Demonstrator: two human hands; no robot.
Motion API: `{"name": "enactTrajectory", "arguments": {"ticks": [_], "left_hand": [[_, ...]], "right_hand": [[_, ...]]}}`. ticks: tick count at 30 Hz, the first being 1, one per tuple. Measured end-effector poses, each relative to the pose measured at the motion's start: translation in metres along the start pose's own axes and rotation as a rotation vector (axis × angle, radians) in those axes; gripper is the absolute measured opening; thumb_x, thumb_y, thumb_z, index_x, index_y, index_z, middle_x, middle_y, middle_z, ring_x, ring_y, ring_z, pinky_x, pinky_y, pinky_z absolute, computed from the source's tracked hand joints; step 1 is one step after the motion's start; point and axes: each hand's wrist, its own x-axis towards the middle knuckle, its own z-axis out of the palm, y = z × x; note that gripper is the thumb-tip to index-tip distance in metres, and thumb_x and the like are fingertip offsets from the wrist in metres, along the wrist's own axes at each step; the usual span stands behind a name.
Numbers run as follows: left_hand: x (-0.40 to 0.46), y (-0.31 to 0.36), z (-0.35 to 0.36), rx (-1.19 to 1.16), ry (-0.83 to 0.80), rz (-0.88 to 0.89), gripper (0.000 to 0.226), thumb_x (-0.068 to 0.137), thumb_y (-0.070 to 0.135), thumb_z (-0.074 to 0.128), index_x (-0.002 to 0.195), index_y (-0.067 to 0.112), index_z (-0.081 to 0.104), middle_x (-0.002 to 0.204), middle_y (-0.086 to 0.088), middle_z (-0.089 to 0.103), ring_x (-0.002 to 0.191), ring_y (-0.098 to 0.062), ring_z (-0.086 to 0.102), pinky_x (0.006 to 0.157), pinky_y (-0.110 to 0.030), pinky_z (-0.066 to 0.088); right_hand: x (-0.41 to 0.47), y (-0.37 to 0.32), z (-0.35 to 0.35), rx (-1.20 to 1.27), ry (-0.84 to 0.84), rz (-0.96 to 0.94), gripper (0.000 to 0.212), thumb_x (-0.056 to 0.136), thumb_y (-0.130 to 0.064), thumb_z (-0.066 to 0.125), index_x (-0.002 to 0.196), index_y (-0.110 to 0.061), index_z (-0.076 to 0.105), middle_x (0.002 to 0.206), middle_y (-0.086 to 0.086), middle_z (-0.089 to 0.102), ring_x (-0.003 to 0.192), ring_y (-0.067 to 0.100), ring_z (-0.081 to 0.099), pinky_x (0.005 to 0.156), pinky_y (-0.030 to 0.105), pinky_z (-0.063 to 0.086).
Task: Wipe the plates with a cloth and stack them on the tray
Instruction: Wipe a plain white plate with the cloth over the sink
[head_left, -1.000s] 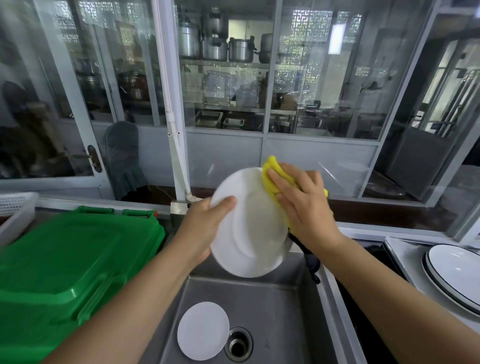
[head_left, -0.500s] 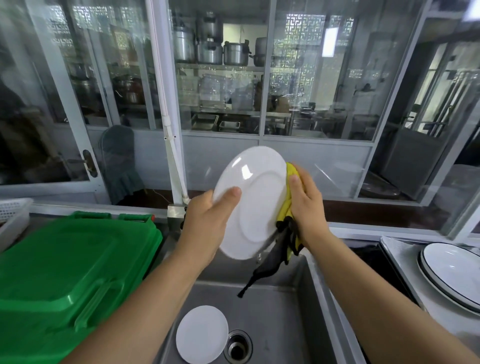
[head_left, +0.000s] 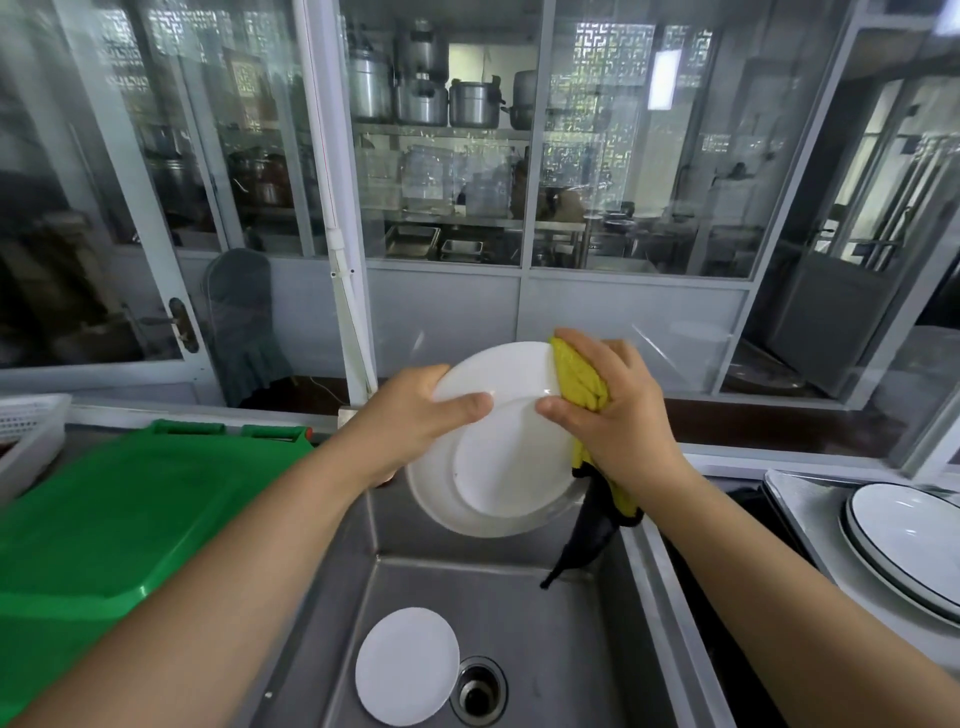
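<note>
At the bottom centre a small round white plate (head_left: 408, 666) lies flat in your steel sink (head_left: 561, 639), awaiting its turn. Mid-frame, your left hand (head_left: 415, 415) grips the tilted large white plate (head_left: 496, 441) by its left rim, thumb across the face. Your right hand (head_left: 613, 410) clutches the yellow cloth (head_left: 579, 382) against the plate's upper right edge. The steel tray (head_left: 800, 514) with black-rimmed plates (head_left: 909, 545) sits at right, nearer your right hand.

Glossy white plate (head_left: 498, 457), fuzzy yellow cloth (head_left: 579, 376), brushed steel sink (head_left: 566, 639), shiny green plastic lid (head_left: 119, 514).
</note>
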Motion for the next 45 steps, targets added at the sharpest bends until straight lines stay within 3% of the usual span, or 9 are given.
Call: {"name": "enactTrajectory", "arguments": {"ticks": [4,8,14,18,22,25,30,37,45], "left_hand": [[-0.001,0.002,0.009,-0.014,0.061,0.05,0.03,0.072,0.035,0.078,0.096,0.019,0.071,0.089,-0.003,0.075,0.082,-0.023,0.072,0.073,-0.037,0.057],[-0.003,0.011,0.016,0.023,0.078,0.09,0.011,0.081,0.028,0.073,0.088,0.019,0.071,0.083,-0.003,0.075,0.076,-0.018,0.071,0.068,-0.033,0.054],[-0.005,0.017,0.015,-0.169,0.279,0.155,0.003,0.085,0.024,0.07,0.084,0.025,0.073,0.083,0.003,0.075,0.074,-0.015,0.071,0.065,-0.032,0.057],[-0.006,0.011,0.023,-0.386,0.396,0.228,0.007,0.078,0.033,0.07,0.081,0.039,0.074,0.088,0.006,0.075,0.08,-0.012,0.071,0.066,-0.026,0.058],[-0.004,-0.006,0.023,-0.482,0.374,0.12,0.011,0.082,0.017,0.069,0.087,0.027,0.071,0.086,0.005,0.075,0.079,-0.012,0.07,0.063,-0.027,0.056],[-0.001,-0.007,0.0,-0.413,0.165,-0.005,0.028,0.07,0.011,0.074,0.095,0.02,0.066,0.082,0.003,0.074,0.076,-0.014,0.069,0.067,-0.029,0.054],[0.009,0.008,-0.012,-0.125,-0.038,-0.072,0.036,0.07,0.037,0.069,0.1,0.019,0.067,0.093,-0.002,0.075,0.084,-0.02,0.072,0.073,-0.033,0.058],[0.009,0.001,0.01,-0.118,0.055,0.028,0.015,0.08,0.028,0.069,0.09,0.018,0.071,0.083,-0.002,0.075,0.075,-0.018,0.071,0.065,-0.028,0.057],[0.005,0.005,0.001,-0.475,0.307,0.01,0.009,0.085,0.023,0.066,0.09,0.017,0.07,0.083,-0.003,0.075,0.072,-0.019,0.071,0.061,-0.033,0.059]], "right_hand": [[0.007,-0.012,-0.002,-0.271,-0.051,-0.289,0.062,0.077,-0.037,0.075,0.134,-0.026,0.053,0.122,0.006,0.048,0.104,0.021,0.051,0.082,0.033,0.046],[0.017,-0.016,-0.003,-0.403,-0.057,-0.49,0.058,0.08,-0.041,0.067,0.133,-0.023,0.054,0.121,0.011,0.051,0.103,0.028,0.052,0.079,0.032,0.043],[0.018,0.001,-0.001,0.114,0.088,-0.048,0.054,0.086,-0.025,0.068,0.134,-0.035,0.044,0.117,0.0,0.045,0.097,-0.004,0.048,0.092,0.018,0.039],[0.002,0.007,0.017,0.507,0.219,0.251,0.054,0.087,-0.025,0.068,0.131,-0.043,0.043,0.129,-0.001,0.053,0.113,0.011,0.056,0.096,0.037,0.049],[-0.003,0.014,0.019,0.674,0.259,0.346,0.052,0.08,-0.019,0.075,0.12,-0.044,0.052,0.113,-0.01,0.066,0.101,0.01,0.065,0.079,0.025,0.055],[-0.002,0.022,0.005,0.524,0.178,0.268,0.057,0.077,-0.017,0.078,0.117,-0.05,0.053,0.109,-0.016,0.067,0.1,0.004,0.063,0.08,0.019,0.052],[0.002,0.012,0.001,0.072,-0.023,0.05,0.069,0.075,-0.026,0.079,0.124,-0.056,0.04,0.107,-0.017,0.045,0.098,-0.012,0.046,0.081,-0.001,0.034],[0.02,-0.018,-0.002,-0.419,-0.042,-0.408,0.046,0.092,-0.038,0.052,0.135,-0.021,0.052,0.123,0.009,0.052,0.104,0.029,0.055,0.078,0.033,0.045],[0.01,0.016,-0.003,-0.205,0.103,-0.088,0.042,0.1,-0.026,0.039,0.141,-0.018,0.043,0.12,0.006,0.048,0.103,0.022,0.039,0.091,0.024,0.025]]}}
